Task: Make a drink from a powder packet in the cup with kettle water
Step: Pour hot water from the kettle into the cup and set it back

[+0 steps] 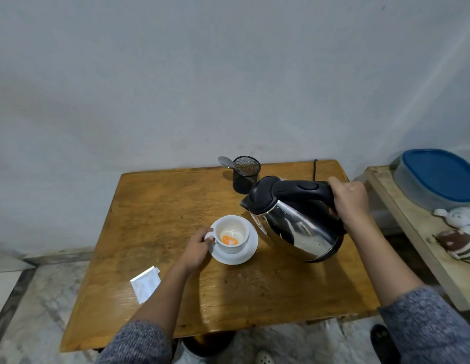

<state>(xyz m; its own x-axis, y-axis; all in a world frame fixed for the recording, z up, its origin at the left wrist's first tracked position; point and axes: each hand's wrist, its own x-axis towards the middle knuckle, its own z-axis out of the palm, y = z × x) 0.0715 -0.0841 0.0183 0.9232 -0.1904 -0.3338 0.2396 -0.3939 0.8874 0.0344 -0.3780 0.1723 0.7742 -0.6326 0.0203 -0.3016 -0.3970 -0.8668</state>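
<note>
Your right hand (350,199) is wrapped tight around the black handle of the steel kettle (294,219), and you've got it lifted and tipped, spout pointing left toward the white cup (232,233). The spout sits just up and to the right of the cup's rim, not over it, and I can't make out any stream of water leaving it. Your left hand (197,246) is down at the cup's handle, fingers pinched on it, with the side of the hand lying on the table (160,206). The cup stands upright on its white saucer (240,256), close to the middle of the wooden top, and inside it there's a patch of orange powder at the bottom with what looks like a little pale liquid beside it. Over at the table's left edge, next to your left forearm, lies the white powder packet (145,283), flat, with one corner torn. At the back of the table a black mesh holder (245,174) stands with a spoon (227,162) leaning out of it to the left. Off to your right, a second surface carries a container with a blue lid (438,177) and a couple of small soft toys (459,232).
</note>
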